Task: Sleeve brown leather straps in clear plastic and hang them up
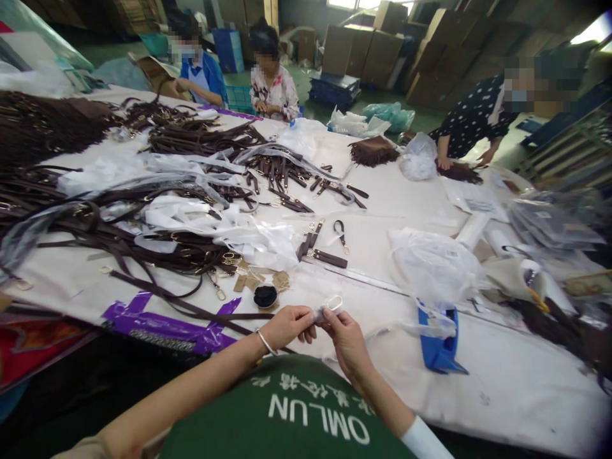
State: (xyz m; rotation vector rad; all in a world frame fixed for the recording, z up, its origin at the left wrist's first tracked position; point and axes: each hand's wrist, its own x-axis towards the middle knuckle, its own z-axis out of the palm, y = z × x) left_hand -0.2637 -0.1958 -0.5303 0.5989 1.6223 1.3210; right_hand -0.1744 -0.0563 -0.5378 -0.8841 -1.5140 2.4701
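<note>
a warehouse floor with stacked cardboard boxes (363,44) behind; in front, a long table under a white cloth (502,382) that runs across the whole view. left half of the table: a wide tangle of dark brown straps (119,236) with metal clasps, mixed with crumpled clear plastic bags (248,236). centre: a few loose short brown strap pieces (318,245) lying apart from the tangle, and near the front edge a small black round object (265,296) beside flat tan tags (248,280). a purple printed strip (157,322) lies along the near left edge. right of centre: an inflated clear bag (430,264) and a blue plastic object (442,350) just below it.

foreground: the left hand (287,326), with a thin bangle at the wrist, and the right hand (347,341) meet just above the near table edge. both are closed in a pinch, fingertips together, on a small metal clasp (333,303) wrapped in clear film; the clasp's loop stands up between the two hands, off the cloth. whether the film is held by one hand or both cannot be told.

far side of the table: three other people, two seated at the upper left (229,73), one leaning in at the upper right (478,118), her hand on a heap of brown fringe (461,172).
</note>
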